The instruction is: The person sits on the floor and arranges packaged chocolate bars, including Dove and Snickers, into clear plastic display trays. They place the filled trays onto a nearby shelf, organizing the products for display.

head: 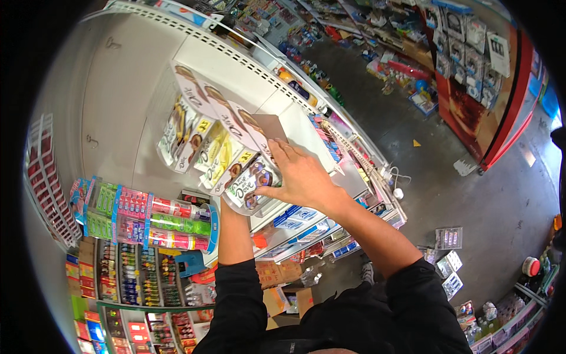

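A clear plastic display rack with Dove header cards [221,115] stands tilted at a white shelf, its compartments filled with bagged Dove chocolates [216,159]. My right hand [300,175] grips the rack's near right end, thumb on the front of the end compartment and fingers over its header card. My left forearm reaches up beneath the rack; the left hand [230,203] itself is hidden behind it, so its grip cannot be seen. A brown cardboard piece [270,126] shows behind the header cards. Left of my left forearm stands another display rack with green, pink and red candy packs [146,217].
The white shelf unit [212,48] has a perforated edge. A white wire basket [51,186] hangs at far left. Below are rows of small candies [139,274]. An open cardboard box [287,305] lies by my feet. Loose packages [449,239] and a red display stand [499,110] are at right.
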Motion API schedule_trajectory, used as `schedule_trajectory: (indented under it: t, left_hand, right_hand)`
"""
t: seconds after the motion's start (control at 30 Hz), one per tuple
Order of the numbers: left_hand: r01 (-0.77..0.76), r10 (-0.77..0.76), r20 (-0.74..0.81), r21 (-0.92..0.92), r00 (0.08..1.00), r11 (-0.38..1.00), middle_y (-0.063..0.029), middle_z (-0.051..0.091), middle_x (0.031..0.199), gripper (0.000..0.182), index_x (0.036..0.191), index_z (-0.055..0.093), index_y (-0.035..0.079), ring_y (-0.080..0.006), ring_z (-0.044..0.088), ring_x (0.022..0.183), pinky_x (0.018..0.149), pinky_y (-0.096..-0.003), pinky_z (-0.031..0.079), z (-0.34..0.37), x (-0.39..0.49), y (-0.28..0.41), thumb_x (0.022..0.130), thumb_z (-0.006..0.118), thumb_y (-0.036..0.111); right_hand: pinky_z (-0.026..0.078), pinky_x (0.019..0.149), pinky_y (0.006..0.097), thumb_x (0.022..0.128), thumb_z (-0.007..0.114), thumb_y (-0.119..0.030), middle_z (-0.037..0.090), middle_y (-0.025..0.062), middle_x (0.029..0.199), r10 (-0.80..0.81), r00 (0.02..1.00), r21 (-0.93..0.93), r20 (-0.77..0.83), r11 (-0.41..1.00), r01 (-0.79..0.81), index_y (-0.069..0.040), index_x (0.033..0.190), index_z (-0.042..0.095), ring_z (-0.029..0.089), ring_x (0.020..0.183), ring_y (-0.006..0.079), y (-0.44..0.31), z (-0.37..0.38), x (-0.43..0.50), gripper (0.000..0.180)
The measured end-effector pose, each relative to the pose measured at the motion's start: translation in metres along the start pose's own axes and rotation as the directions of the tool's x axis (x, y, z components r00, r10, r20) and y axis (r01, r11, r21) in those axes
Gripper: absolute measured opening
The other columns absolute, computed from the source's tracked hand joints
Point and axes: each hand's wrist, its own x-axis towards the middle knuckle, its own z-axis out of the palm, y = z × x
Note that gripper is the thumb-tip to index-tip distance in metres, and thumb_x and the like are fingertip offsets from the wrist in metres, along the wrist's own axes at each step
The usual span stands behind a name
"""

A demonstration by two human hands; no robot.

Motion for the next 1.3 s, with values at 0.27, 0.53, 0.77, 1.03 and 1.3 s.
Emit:
schedule_trajectory:
  t: [0.27,0.53,0.77,1.03,1.3]
  left_hand:
    - [-0.019,0.035,-0.130,0.120,0.991,0.993,-0.0210,0.071,0.139,0.085,0.148,0.063,-0.003,-0.0336,0.069,0.123,0.106,-0.0482,0.058,-0.006,-0.006,-0.017,0.109,0.049,0.072]
    - [-0.033,0.063,-0.191,0.156,0.980,0.987,-0.0211,0.072,0.136,0.087,0.144,0.064,-0.005,-0.0332,0.069,0.119,0.104,-0.0483,0.058,-0.007,-0.011,-0.020,0.108,0.050,0.073]
    - [-0.035,0.076,-0.223,0.183,0.972,0.983,-0.0212,0.073,0.134,0.088,0.141,0.066,-0.006,-0.0328,0.069,0.117,0.103,-0.0483,0.057,-0.010,-0.008,-0.022,0.108,0.051,0.074]
    - [-0.034,0.081,-0.251,0.189,0.964,0.981,-0.0212,0.074,0.131,0.091,0.137,0.067,-0.008,-0.0324,0.068,0.113,0.101,-0.0484,0.057,-0.014,0.006,-0.029,0.107,0.051,0.075]
    - [-0.035,0.108,-0.322,0.224,0.941,0.974,-0.0213,0.074,0.127,0.093,0.134,0.069,-0.010,-0.0320,0.068,0.110,0.099,-0.0485,0.057,-0.022,0.041,-0.035,0.106,0.052,0.077]
  right_hand:
    - [0.047,0.123,0.0519,0.087,0.088,-0.058,0.050,0.0412,0.158,0.052,0.998,0.107,0.043,0.993,-0.056,0.014,0.158,0.042,0.053,0.148,0.0532,0.003,-0.001,0.001,0.112]
    - [0.045,0.124,0.0531,0.089,0.087,-0.051,0.048,0.0429,0.159,0.072,0.996,0.126,0.059,0.989,-0.079,0.016,0.159,0.038,0.050,0.150,0.0545,0.001,-0.004,0.001,0.108]
    - [0.043,0.126,0.0532,0.087,0.091,-0.044,0.047,0.0434,0.159,0.097,0.995,0.213,0.013,0.972,-0.098,0.018,0.156,0.042,0.046,0.153,0.0542,0.001,-0.006,0.000,0.105]
    - [0.041,0.127,0.0524,0.086,0.091,-0.048,0.050,0.0453,0.155,0.063,0.998,0.204,0.000,0.977,-0.062,0.021,0.153,0.044,0.048,0.151,0.0550,0.001,-0.007,0.001,0.107]
    - [0.046,0.123,0.0526,0.081,0.094,-0.050,0.054,0.0427,0.154,0.058,0.998,0.129,0.001,0.990,-0.058,0.019,0.154,0.045,0.054,0.145,0.0539,-0.001,-0.010,0.006,0.112]
